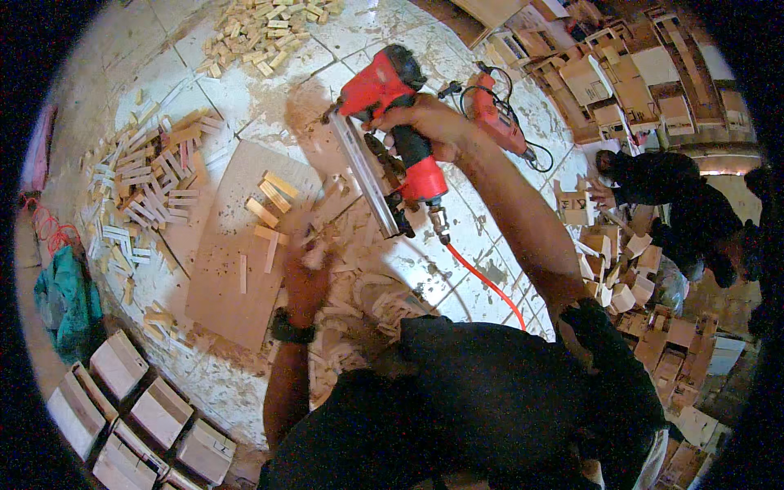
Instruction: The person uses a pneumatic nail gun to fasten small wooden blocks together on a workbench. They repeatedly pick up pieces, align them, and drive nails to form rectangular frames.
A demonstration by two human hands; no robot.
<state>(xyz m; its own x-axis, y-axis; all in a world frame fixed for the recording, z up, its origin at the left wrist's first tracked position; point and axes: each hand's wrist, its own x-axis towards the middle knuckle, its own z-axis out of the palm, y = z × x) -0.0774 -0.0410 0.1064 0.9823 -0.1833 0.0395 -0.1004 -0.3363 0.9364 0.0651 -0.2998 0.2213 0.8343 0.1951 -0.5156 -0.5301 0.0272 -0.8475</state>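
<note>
Black vignette from the fisheye cuts off all four corners, and the person's own dark-clothed body [490, 408] fills the lower middle, hiding the floor beneath. White tiled floor [269, 98], gritty w/ sawdust, bends toward the rim. Right edge: a second person [678, 204] in dark clothes crouches among stacked cardboard-coloured box parts [637, 90]; their hands are too small and shadowed to read.

Flat brown board [237, 253] lies on the floor left of centre, a few short wooden strips [269, 200] resting on it. Loose piles of similar wood strips [147, 188] sit to its left, and another pile [261, 28] at the top. Small finished wooden boxes [139, 408] line the lower left, partly cropped. A teal cloth [65, 298] sits at the far left.

Right hand [429, 126] is closed in a full grip round the handle of a red and black nail gun [392, 139], held up in the air above the floor, approx. over the board's right edge, its long metal magazine angling down-left. A red air hose [486, 282] runs from the handle base down behind the forearm. A second red power tool [494, 114] lies on the floor just behind.

Left hand [310, 265] is down at the board's right edge among pale wood pieces [367, 302]; it's blurred, so whether fingers pinch a piece or just rest — can't tell, prob. touching them.
</note>
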